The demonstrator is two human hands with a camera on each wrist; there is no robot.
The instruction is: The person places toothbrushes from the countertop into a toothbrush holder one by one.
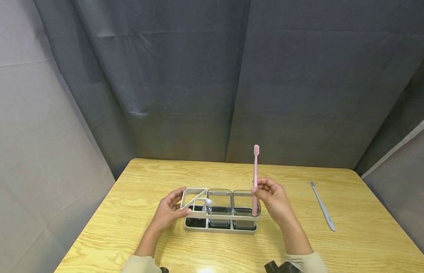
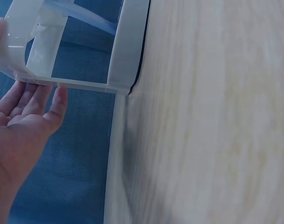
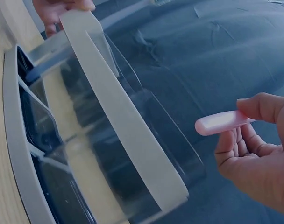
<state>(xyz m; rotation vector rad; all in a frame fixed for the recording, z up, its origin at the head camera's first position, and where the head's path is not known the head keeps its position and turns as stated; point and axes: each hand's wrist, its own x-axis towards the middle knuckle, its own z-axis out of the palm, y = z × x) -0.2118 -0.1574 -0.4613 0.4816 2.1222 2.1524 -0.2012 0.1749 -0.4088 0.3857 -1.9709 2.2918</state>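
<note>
A toothbrush holder [image 1: 223,217] with a white frame, divided left section and two clear cups stands on the table. My left hand [image 1: 168,211] grips its left end, thumb at the front and fingers along the side. My right hand [image 1: 272,197] pinches a pink toothbrush [image 1: 255,172] upright, bristles up, at the right-hand cup [image 1: 241,201]. In the right wrist view, the bare end of the pink handle [image 3: 221,122] is outside the cups, near their rims. A clear toothbrush [image 1: 207,203] leans in the left section; its pale handle [image 2: 86,16] shows in the left wrist view.
A blue-grey toothbrush [image 1: 322,206] lies on the wooden table [image 1: 130,227] to the right of my right hand. Dark grey curtains [image 1: 184,83] hang behind the table, with lighter cloth [image 1: 37,151] at the left side.
</note>
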